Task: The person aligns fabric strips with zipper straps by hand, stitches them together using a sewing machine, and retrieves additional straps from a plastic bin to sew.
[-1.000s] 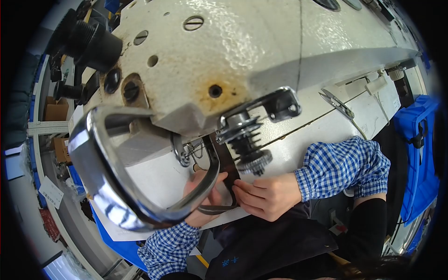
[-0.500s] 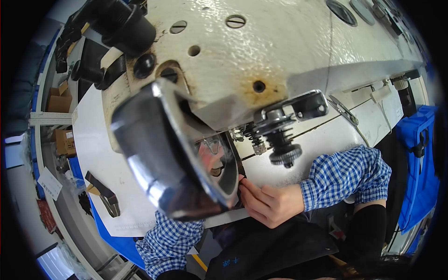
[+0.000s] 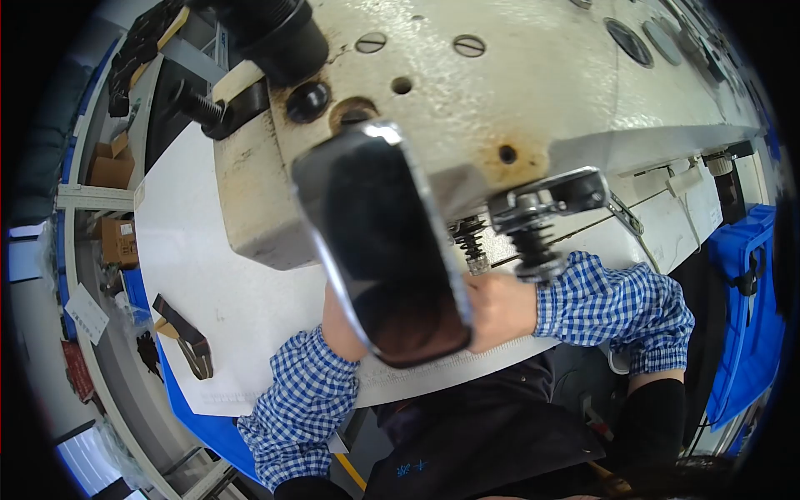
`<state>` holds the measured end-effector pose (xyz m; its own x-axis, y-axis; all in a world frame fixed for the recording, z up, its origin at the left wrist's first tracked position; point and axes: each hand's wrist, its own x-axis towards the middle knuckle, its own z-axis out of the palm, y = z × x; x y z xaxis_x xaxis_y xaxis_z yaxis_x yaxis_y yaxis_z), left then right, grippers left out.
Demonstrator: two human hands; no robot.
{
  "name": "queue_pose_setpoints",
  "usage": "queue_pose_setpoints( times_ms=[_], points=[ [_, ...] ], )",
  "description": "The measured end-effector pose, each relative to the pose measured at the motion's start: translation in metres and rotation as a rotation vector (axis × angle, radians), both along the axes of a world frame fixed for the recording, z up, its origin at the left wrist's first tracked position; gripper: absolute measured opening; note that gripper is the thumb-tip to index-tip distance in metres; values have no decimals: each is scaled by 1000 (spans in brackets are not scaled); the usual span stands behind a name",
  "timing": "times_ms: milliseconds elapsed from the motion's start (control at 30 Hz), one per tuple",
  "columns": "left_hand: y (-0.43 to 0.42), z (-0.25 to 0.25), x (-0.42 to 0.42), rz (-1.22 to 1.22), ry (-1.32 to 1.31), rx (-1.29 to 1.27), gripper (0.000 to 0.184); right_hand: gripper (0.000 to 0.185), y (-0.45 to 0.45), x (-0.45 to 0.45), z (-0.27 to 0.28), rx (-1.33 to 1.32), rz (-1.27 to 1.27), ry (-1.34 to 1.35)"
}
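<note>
A sewing machine's off-white head fills the upper part of the view. From it hangs a dark, shiny chrome-edged guard, right in front of my hands. My left hand shows only as a strip by the guard's left edge. On the other side, the back of my right hand appears below the spring-loaded tension knob. The guard covers the fingers of both hands and whatever lies between them. Both forearms wear blue checked sleeves and rest over the white table.
On the table's left lies a dark strap. Metal snips lie to the right, behind the tension parts. A blue bin stands beyond the right edge. Shelving at left holds cardboard boxes.
The machine appears shifted right in view. My right hand has moved forward from the table's front edge, its pinching fingers now hidden. Part of my left hand has come into sight beside the guard.
</note>
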<state>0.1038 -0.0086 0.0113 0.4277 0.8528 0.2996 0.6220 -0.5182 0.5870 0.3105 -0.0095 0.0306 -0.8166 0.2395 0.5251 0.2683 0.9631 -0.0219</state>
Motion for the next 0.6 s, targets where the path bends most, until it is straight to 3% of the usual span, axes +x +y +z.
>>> queue_pose_setpoints(
  times_ms=[133,233,267,367,500,567,600],
  points=[
    [16,-23,-17,-62,1,93,24,27,9,-1,-6,-46,-48,71],
    [22,-30,-22,-31,251,166,19,29,20,-2,-19,-24,-59,111],
    [27,-29,-19,4,209,115,15,30,23,-2,-20,-8,-67,128],
    [33,-29,-18,89,-79,-157,27,34,27,0,-21,-30,-118,95],
    [39,-12,-15,88,62,-108,27,37,29,2,-32,-28,-167,-9],
    [39,-3,-15,163,15,-85,25,38,28,4,-22,20,-188,-19],
    [46,-6,-15,213,-158,-77,25,38,26,5,-20,48,-209,-34]
  ],
)
